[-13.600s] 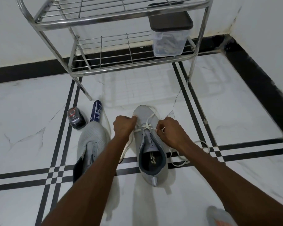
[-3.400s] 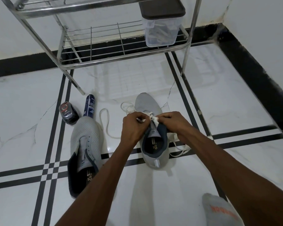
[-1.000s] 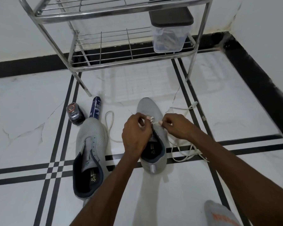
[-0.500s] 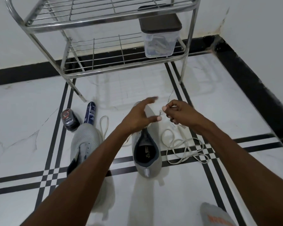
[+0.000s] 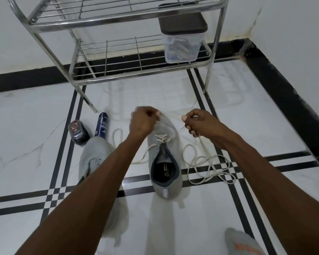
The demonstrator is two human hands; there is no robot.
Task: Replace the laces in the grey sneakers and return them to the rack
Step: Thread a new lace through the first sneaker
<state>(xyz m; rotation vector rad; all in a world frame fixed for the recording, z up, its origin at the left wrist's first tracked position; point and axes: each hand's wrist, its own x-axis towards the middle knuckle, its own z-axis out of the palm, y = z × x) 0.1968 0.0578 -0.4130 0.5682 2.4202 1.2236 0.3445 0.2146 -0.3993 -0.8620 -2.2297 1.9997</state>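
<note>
- While the white lace [image 5: 201,159] is only crossed through the front eyelets of the right-hand grey sneaker [image 5: 165,157], the step in hand reads as drawing both ends even before threading further; the sneaker stands upright on the tiled floor [image 5: 247,115], toe toward twelve o'clock.
- The right hand [image 5: 197,124], at two o'clock from the sneaker's toe, has its fingers closed in a pinch on one run of the lace, which drops to loose coils at three o'clock of the shoe.
- The left hand [image 5: 144,120], over the toe at twelve o'clock, is curled shut; it looks to hold the other end, but motion blur hides the contact (I cannot tell for certain).
- To do this well, pull both ends up together until the crossings lie flat, then compare lengths.
- Feed the slack from the coils slowly, since the loops overlap and could knot.
- Keep the tongue centred under the crossings.
- The second grey sneaker [image 5: 94,159], at nine o'clock and partly behind the left forearm, shows no lace in its eyelets (a loose loop lies just beside it).
- The metal shoe rack [image 5: 118,21] stands at twelve o'clock, with a clear lidded container [image 5: 182,43] on its lower shelf; both shoes are well apart from it.
</note>
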